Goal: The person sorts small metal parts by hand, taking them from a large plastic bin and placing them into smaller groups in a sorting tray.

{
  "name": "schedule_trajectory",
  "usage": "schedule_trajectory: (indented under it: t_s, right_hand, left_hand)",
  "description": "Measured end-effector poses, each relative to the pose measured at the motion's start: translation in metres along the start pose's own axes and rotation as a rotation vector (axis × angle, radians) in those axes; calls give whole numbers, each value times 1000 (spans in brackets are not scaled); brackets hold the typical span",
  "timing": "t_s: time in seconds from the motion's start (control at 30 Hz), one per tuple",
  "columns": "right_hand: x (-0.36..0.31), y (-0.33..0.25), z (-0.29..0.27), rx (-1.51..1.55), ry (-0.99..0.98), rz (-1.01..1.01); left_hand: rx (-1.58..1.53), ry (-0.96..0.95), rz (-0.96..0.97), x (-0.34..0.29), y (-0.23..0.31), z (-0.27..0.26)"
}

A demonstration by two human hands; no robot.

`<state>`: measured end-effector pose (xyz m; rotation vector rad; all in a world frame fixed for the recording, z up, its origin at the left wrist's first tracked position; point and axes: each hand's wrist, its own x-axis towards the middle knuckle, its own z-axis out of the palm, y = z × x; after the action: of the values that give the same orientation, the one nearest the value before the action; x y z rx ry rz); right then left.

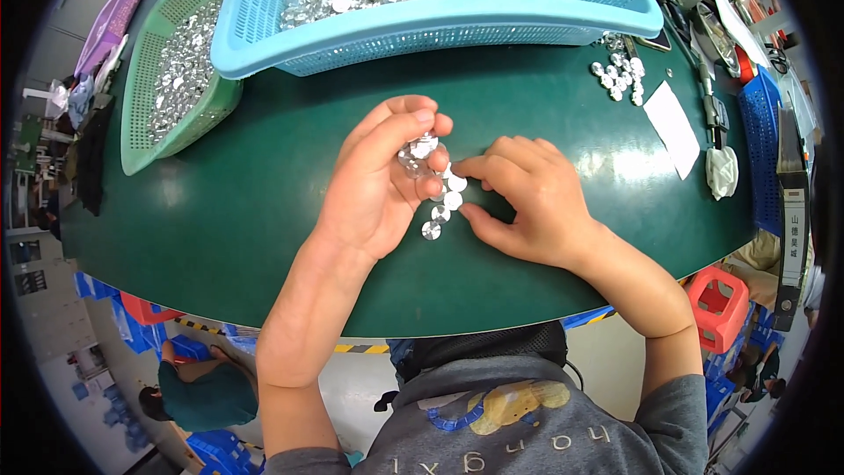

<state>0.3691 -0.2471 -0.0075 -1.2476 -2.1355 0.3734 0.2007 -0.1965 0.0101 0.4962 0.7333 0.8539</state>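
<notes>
My left hand is raised over the green table, palm turned up and fingers curled round several small shiny silver discs. A short row of loose discs lies on the tabletop just right of it. Beside that row rests my right hand, with thumb and index finger spread apart and the other fingers bent. Its index fingertip reaches the upper discs, and the thumb tip is close to the lower ones. I cannot make out anything held in the right hand.
A large blue basket full of similar discs stands at the far side of the green table. Left of it is a green basket of discs. A small disc pile and white paper lie at the right.
</notes>
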Motion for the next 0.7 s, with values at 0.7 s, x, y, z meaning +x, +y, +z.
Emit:
schedule_trajectory:
  t_s: [0.7]
  right_hand:
    - [1,3,-23,348,362,-101]
  left_hand:
    - [27,-355,-399,-10,-5,10]
